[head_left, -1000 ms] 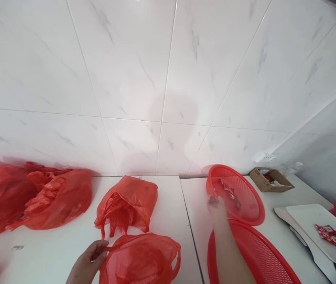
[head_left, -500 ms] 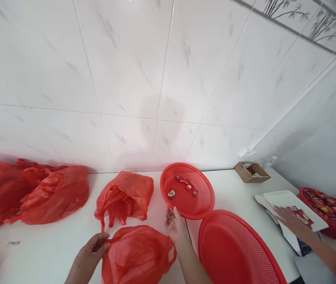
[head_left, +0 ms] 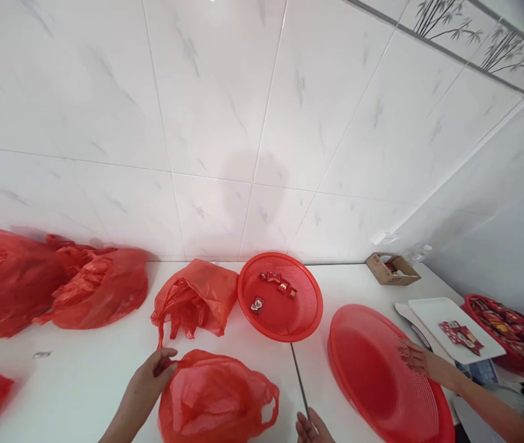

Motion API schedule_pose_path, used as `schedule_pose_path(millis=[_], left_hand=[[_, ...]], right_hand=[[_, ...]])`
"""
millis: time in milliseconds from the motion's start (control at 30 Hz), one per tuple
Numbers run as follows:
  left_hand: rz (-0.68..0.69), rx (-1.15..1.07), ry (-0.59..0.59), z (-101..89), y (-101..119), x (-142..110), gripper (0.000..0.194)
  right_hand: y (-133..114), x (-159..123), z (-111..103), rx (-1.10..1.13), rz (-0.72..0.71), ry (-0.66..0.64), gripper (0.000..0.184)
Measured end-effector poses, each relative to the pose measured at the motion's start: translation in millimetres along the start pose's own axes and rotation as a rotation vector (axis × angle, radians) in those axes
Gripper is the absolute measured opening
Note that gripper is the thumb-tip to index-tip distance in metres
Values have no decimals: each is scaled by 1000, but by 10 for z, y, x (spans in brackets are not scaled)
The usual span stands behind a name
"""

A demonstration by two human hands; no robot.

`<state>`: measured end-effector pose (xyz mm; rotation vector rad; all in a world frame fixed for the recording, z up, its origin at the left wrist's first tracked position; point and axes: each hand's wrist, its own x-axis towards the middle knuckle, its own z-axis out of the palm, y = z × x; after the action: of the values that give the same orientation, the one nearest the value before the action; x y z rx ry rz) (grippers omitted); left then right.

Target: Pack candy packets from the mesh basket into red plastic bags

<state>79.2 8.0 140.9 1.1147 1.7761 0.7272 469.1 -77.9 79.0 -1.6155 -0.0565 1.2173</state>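
My left hand pinches the left handle of a red plastic bag that lies spread on the white table. The bag's other handle loops loose on its right side. Low in the view, partly cut off by the frame edge, my right hand is over the table seam, fingers loosely apart and holding nothing. A smaller red basket with several wrapped candies stands beyond, near the wall. Between it and the filled bags is another red plastic bag, its handles crumpled toward me.
A co-worker's hand rests on the large red basket. Further right are a white tray with candies on a scale, a candy-filled basket and a cardboard box. Full red bags stand at left.
My right hand has left the small basket's rim and come down toward me. The small basket has shifted left. The co-worker's hand has gone from the tray to the large basket, now tilted.
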Motion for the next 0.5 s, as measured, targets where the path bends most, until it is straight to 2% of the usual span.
schedule_pose_path(millis=[67, 133, 200, 333, 433, 500], left_hand=[[15, 1, -3, 5, 5, -14, 44], [32, -17, -1, 7, 10, -39, 44], [35, -61, -1, 1, 19, -78, 45], [8, -184, -9, -44, 50, -195, 45], [4, -243, -6, -99, 79, -289, 46], [4, -269, 7, -136, 94, -334, 47]], right_hand=[[89, 19, 98, 29, 39, -23, 31], [69, 86, 295, 87, 52, -80, 38], [-50, 217, 540, 125, 27, -139, 44], [-325, 565, 981, 106, -4, -151, 44], [-382, 727, 1106, 91, -29, -95, 40], [-351, 738, 1046, 86, -61, -49, 38]])
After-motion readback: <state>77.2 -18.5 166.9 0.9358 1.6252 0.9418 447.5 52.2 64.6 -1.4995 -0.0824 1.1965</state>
